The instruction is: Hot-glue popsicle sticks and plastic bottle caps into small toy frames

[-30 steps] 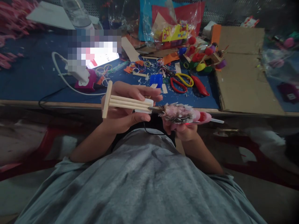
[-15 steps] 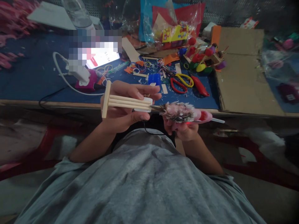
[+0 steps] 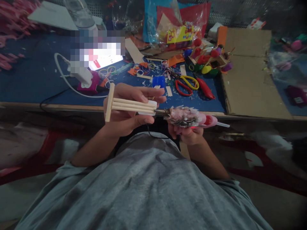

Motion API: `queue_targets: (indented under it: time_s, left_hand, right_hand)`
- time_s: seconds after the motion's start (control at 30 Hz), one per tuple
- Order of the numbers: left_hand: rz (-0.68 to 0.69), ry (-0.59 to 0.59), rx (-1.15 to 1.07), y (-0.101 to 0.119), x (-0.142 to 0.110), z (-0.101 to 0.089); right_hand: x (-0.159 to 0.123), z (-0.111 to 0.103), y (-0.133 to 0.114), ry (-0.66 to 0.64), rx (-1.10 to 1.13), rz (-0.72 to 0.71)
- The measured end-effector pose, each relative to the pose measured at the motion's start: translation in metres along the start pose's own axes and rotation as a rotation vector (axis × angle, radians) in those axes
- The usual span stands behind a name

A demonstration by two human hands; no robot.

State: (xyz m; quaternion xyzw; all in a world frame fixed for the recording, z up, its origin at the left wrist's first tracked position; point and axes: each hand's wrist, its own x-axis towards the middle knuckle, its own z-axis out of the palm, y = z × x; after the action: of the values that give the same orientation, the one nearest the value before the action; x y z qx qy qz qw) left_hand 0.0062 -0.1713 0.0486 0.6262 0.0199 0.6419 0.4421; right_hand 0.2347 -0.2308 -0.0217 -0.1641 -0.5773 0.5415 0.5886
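Observation:
My left hand [image 3: 129, 119] is closed around a small wooden stick frame [image 3: 131, 106], made of slim parallel sticks with a crossbar at the left end. A white piece [image 3: 153, 104] sits at its right end, between thumb and fingers. In my right hand [image 3: 190, 134] is a pink hot glue gun [image 3: 185, 115], its front crusted with stringy dried glue. The nozzle tip points left and meets the right end of the sticks, by the white piece. A clear glue stick [image 3: 223, 125] juts from the gun's back, and a red light glows beneath it.
On the blue table [image 3: 28, 86] lie scissors [image 3: 185, 84], a red-handled tool [image 3: 205, 88], a blue piece [image 3: 158, 81], rubber bands and scraps. Behind are a lit phone [image 3: 105, 59], a charger [image 3: 82, 76], a bottle [image 3: 80, 16] and colourful pom-pom crafts [image 3: 208, 57]. Cardboard [image 3: 251, 80] covers the right.
The glue gun's nozzle has tilted slightly and shifted a little at the end of the sticks. My left hand and the stick frame have barely moved.

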Motion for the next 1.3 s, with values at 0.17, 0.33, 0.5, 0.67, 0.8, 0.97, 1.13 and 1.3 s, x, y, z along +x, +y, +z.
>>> queue_targets:
  time_s: [0.17, 0.33, 0.5, 0.67, 0.8, 0.97, 1.13, 1.3]
  left_hand:
    - [-0.051, 0.03, 0.024, 0.001, -0.001, 0.002]
    - [-0.067, 0.064, 0.004, 0.003, 0.003, 0.005]
    - [0.001, 0.005, -0.029, 0.0, 0.005, 0.002]
    - [0.067, -0.024, -0.038, 0.0, 0.004, 0.004]
    - [0.007, 0.008, 0.015, 0.003, 0.003, 0.005]
    - [0.005, -0.012, 0.062, 0.001, 0.005, 0.001]
    - [-0.046, 0.021, 0.059, -0.001, 0.004, 0.0]
    - [-0.019, 0.01, 0.072, 0.001, 0.002, 0.002]
  right_hand:
    - [-0.001, 0.0, 0.001, -0.015, 0.018, -0.032]
    - [0.0, 0.0, 0.003, -0.023, 0.01, -0.024]
    - [0.003, 0.001, 0.001, -0.01, 0.0, 0.002]
    - [0.005, 0.004, -0.003, 0.007, 0.026, 0.02]
    - [0.006, 0.006, -0.004, 0.019, 0.018, 0.023]
    - [0.007, 0.006, -0.008, 0.015, 0.021, 0.017]
    - [0.008, 0.004, -0.008, 0.006, -0.012, -0.022]
    - [0.003, -0.001, -0.004, 0.016, -0.087, -0.007]
